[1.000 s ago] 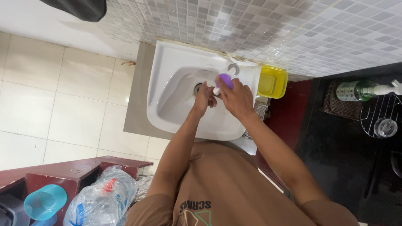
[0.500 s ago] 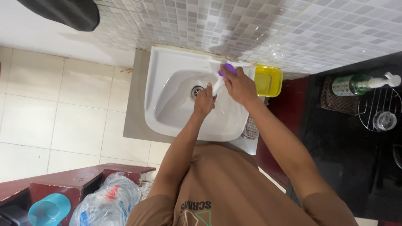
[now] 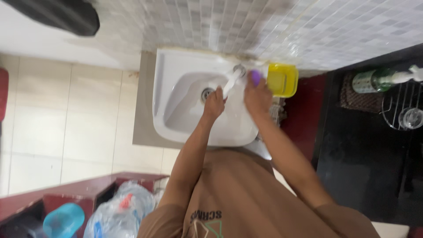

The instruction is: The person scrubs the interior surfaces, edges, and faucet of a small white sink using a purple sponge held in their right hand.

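A white wall-mounted sink (image 3: 164,92) is below me, with a white tap spout (image 3: 230,83) reaching over the bowl towards the drain (image 3: 207,93). My left hand (image 3: 213,106) is over the bowl with curled fingers at the end of the spout. The blur hides whether it holds anything. My right hand (image 3: 257,96) is at the sink's back right corner and grips a small round purple object (image 3: 254,78), right next to a yellow tub (image 3: 282,80).
Grey mosaic tiles cover the wall behind the sink. To the right is a dark counter with a green pump bottle (image 3: 379,79) and a wire rack holding a glass (image 3: 412,118). At lower left are a blue cup (image 3: 64,220), crumpled plastic bottles (image 3: 116,211) and a dark red shelf.
My right hand has carried the purple object from above the tap to the right, towards the yellow tub. My left hand has stayed under the spout.
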